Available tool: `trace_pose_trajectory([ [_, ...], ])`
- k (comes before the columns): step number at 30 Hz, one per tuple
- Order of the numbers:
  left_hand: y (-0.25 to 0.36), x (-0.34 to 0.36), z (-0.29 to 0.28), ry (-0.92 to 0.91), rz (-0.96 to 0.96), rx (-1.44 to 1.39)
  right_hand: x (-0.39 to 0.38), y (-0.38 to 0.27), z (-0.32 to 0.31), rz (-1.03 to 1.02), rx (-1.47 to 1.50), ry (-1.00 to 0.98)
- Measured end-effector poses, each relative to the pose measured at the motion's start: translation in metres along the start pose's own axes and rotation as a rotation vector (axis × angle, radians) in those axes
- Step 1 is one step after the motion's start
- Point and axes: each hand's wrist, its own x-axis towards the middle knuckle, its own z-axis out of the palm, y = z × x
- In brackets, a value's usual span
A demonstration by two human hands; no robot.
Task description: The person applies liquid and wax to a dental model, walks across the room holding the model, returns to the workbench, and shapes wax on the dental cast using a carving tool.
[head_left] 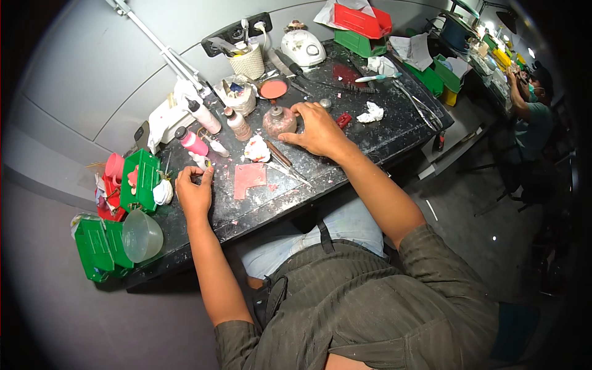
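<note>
My right hand [320, 131] curves its thumb and fingers around the right side of a round glass jar [279, 125] with a narrow metal neck, which stands on the black bench. Further left, my left hand [195, 192] is bent into a loose pinch at a small white bottle [200, 161] with a yellowish end. Between the hands lie a flat pink wax sheet [249, 180], a white wad with red stains [256, 149] and slim hand tools [285, 161]. A pink bottle [192, 142] and a dusty dropper bottle [237, 125] stand behind.
Green bins [140, 180] and a translucent bowl [142, 236] crowd the left end. A woven tool cup [248, 62], a white rounded device [303, 49] and a red bin [362, 21] line the back. Crumpled tissue [370, 113] lies right. Another person [533, 117] works at the far right.
</note>
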Motion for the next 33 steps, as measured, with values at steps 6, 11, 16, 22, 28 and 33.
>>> trace_pose_trajectory([
  [6, -0.006, 0.000, -0.001, -0.007, 0.011, -0.008, -0.001, 0.025, -0.020, -0.188, 0.078, -0.048],
  [11, 0.004, -0.002, -0.001, -0.010, 0.002, 0.014, -0.024, 0.037, -0.060, -0.099, 0.118, 0.149],
  [16, 0.005, -0.005, -0.005, 0.008, 0.059, 0.056, -0.054, 0.083, -0.096, -0.029, -0.018, 0.462],
  [22, 0.001, -0.002, 0.000, -0.027, 0.037, 0.034, -0.080, 0.138, -0.104, 0.052, -0.187, 0.713],
  [28, -0.013, 0.003, 0.003, -0.029, 0.029, 0.002, -0.076, 0.147, -0.097, -0.019, -0.106, 0.841],
  [33, -0.015, 0.010, 0.011, -0.030, 0.068, 0.030, -0.079, 0.158, -0.099, -0.040, -0.106, 0.804],
])
